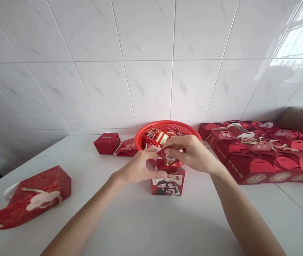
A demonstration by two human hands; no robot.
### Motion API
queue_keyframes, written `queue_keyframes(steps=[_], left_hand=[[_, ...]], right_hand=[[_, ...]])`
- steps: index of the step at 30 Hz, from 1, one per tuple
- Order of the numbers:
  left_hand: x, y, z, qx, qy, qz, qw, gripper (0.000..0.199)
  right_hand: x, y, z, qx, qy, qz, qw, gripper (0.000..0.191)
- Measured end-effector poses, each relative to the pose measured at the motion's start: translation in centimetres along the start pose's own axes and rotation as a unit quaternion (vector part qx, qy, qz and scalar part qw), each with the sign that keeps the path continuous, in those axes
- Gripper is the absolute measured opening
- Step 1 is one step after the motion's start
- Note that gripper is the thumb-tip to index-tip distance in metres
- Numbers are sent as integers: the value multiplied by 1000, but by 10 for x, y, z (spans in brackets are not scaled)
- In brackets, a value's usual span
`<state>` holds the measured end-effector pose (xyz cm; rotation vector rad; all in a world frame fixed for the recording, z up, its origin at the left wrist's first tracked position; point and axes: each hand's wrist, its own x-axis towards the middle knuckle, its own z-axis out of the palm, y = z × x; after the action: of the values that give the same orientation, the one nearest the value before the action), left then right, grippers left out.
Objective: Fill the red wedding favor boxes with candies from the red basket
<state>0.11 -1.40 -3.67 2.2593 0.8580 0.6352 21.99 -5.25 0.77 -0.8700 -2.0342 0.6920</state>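
Observation:
A small red gift box stands upright on the white table, its front printed with a cartoon couple. My left hand grips its left side, thumb along the upper front edge and fingers up at the top. From the right, my right hand pinches a red top flap with a gold pattern, above the box's opening. Fingers of both hands meet near this flap and partly cover it. Just behind the hands sits a red plastic basket with several red-and-gold wrapped packets.
Rows of red boxes with twine ties fill the right side. At left lies a red box with a long flap and pale tag. A small red box and a flat red packet sit left of the basket. A tiled wall rises behind.

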Motion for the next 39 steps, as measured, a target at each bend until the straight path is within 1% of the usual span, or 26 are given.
queue_keyframes(steps=[2,3,4,7,8,9,13,14,15,19,20,22,24,26,27,28,30,32,36,39], left_hand=[[0,1,0,3,0,-7,1000,51],[0,1,0,2,-1,-7,1000,51],[0,2,0,-1,-2,-4,1000,51],[0,2,0,-11,-5,7,1000,40],[0,2,0,-13,-4,10,1000,38],[0,2,0,-13,-3,12,1000,39],[0,2,0,-13,-9,11,1000,47],[0,2,0,-13,-11,9,1000,47],[1,2,0,-15,-12,8,1000,46],[1,1,0,-26,-10,14,1000,50],[0,1,0,-26,-8,14,1000,52],[0,1,0,-21,-8,9,1000,50],[0,1,0,-13,-10,3,1000,42],[0,0,0,-8,-12,-4,1000,38],[0,0,0,-7,-11,-6,1000,38],[1,-1,0,-9,-11,-7,1000,39],[1,-1,1,-19,-6,-4,1000,42],[1,-1,1,-30,-2,4,1000,40],[1,-2,1,-29,-2,24,999,36],[1,-4,2,-22,2,34,999,46]], right_hand=[[0,-1,-1,27,55,-15,998,13],[-1,-1,-1,31,71,-20,997,12],[-1,0,-2,27,71,-22,997,11],[0,5,-1,-21,14,-5,1000,16],[0,6,0,-34,1,0,999,18],[0,6,0,-41,0,2,999,19],[-1,2,-2,-15,61,-21,998,15],[-1,1,-3,-9,64,-24,998,15],[-1,2,-3,-9,53,-25,998,16],[0,7,0,-82,-47,-9,995,25],[0,8,1,-92,-58,-8,994,26],[0,8,0,-79,-48,-18,996,24],[-1,5,-1,-49,-15,-35,998,21],[-2,4,-2,-36,21,-42,998,19],[-2,3,-2,-38,28,-42,998,19],[-1,4,-1,-44,25,-38,998,19],[0,5,1,-65,-5,-29,997,20],[1,7,2,-79,-35,-23,996,20],[2,10,3,-95,-46,-12,994,15],[2,13,5,-136,-78,14,987,18]])
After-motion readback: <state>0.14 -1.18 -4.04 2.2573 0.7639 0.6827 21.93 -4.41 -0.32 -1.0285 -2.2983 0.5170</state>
